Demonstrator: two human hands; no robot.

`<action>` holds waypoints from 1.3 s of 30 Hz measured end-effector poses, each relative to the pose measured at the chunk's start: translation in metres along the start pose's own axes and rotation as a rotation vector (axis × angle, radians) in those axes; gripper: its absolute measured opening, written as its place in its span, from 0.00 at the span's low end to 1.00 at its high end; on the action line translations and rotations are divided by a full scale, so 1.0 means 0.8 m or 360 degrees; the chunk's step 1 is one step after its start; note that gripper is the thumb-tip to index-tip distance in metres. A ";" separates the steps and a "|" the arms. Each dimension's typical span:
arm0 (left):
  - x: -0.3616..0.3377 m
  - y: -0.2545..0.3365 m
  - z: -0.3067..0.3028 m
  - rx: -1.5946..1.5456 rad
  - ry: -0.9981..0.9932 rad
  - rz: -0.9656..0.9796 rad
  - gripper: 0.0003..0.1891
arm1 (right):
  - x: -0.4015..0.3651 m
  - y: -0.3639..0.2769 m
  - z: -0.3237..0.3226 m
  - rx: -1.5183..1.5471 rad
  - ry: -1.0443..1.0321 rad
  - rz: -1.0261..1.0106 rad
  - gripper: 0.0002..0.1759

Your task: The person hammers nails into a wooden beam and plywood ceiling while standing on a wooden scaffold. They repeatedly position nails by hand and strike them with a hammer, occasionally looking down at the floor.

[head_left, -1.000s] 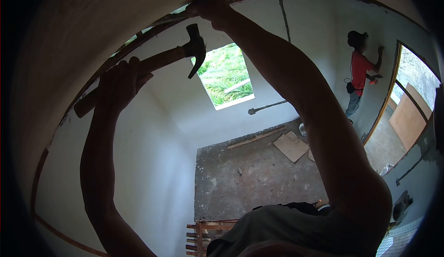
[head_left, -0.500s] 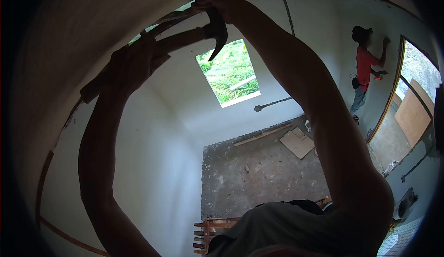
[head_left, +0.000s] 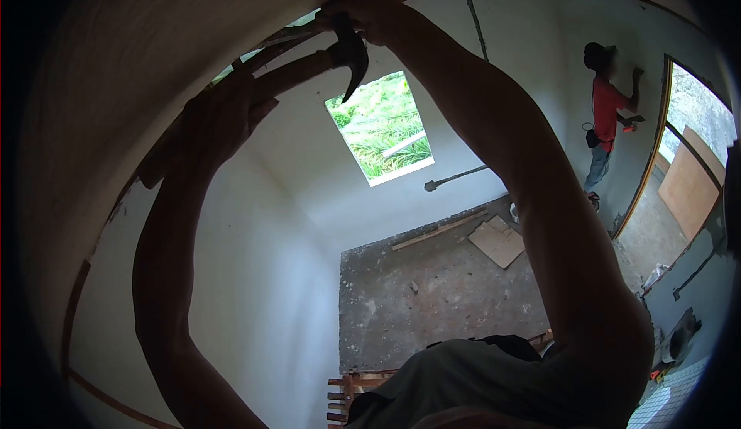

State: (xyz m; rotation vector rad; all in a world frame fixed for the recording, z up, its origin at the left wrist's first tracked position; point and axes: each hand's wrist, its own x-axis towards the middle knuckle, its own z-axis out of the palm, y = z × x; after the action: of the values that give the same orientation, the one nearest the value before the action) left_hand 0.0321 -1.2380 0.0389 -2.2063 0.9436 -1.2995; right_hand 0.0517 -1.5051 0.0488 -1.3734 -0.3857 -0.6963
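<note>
Both arms are raised overhead. My left hand (head_left: 218, 120) is wrapped round the handle of a claw hammer (head_left: 297, 74); the handle's butt end sticks out below the fist. The dark hammer head (head_left: 351, 57) points up, with its claw curving down in front of the window. Right beside the head, my right hand (head_left: 361, 16) is closed against the wooden strip (head_left: 285, 41) along the top edge. Its fingers are bent, and whatever they pinch is too dark and hidden to make out.
A co-worker in a red shirt (head_left: 606, 97) stands at the wall by the doorway (head_left: 665, 120). Below lie a cardboard piece (head_left: 498, 241) and a wood strip (head_left: 440, 230) on the concrete floor (head_left: 432, 298). Wooden slats (head_left: 347, 390) are beside my body. A window opening (head_left: 384, 128) shows greenery.
The hammer head and my right hand have shifted slightly left and down in view. My left hand keeps its grip on the handle. The co-worker's raised hand is slightly lower.
</note>
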 end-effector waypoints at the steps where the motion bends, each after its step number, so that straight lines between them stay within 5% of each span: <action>1: -0.004 0.002 0.004 0.0012 0.0038 0.0041 0.21 | 0.000 -0.001 0.001 0.0002 -0.0011 0.0020 0.13; 5: -0.012 0.010 -0.003 0.0138 -0.0039 0.0227 0.21 | -0.009 -0.007 -0.004 -0.0013 -0.0041 0.0110 0.12; 8: -0.002 0.006 -0.005 -0.0083 0.0044 -0.0004 0.20 | -0.013 -0.014 0.000 -0.0225 -0.0053 0.0114 0.13; 15: -0.008 0.015 -0.001 0.0134 0.0109 0.0311 0.22 | -0.029 -0.029 -0.019 -0.0617 0.0041 -0.0057 0.17; 22: 0.001 0.004 -0.012 -0.0004 0.0082 -0.0054 0.22 | -0.040 -0.011 -0.083 -0.0675 0.0244 -0.0521 0.22; 24: -0.013 0.003 0.019 0.0146 0.0168 0.0153 0.21 | 0.003 0.024 -0.131 -0.1432 0.0212 -0.1446 0.15; 26: -0.026 0.017 0.038 0.0411 0.0349 0.0345 0.23 | -0.009 0.012 -0.122 -0.1434 0.0147 -0.1363 0.13; 28: -0.037 0.029 0.044 0.0254 0.0165 0.0362 0.22 | -0.046 -0.006 -0.088 -0.0666 0.0035 -0.0291 0.17; 31: -0.050 0.033 0.054 0.0132 0.0117 0.0296 0.22 | -0.062 0.011 -0.065 -0.0267 0.0015 -0.0055 0.15; 34: -0.076 0.032 0.058 -0.0057 0.0015 0.0119 0.21 | -0.069 0.024 -0.070 -0.0395 -0.0014 -0.0036 0.15; 36: -0.110 0.048 0.073 -0.0340 -0.0343 -0.0247 0.20 | -0.089 0.045 -0.101 -0.0469 -0.0123 -0.0044 0.15; 39: -0.223 0.093 0.146 -0.1058 -0.0448 -0.0477 0.15 | -0.179 0.094 -0.170 -0.0796 -0.0252 0.0130 0.12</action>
State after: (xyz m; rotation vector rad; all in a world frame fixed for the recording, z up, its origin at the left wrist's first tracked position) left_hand 0.0487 -1.1583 -0.1719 -3.0366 1.0671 -0.8085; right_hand -0.0254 -1.6017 -0.1226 -1.9153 -0.2871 -0.6417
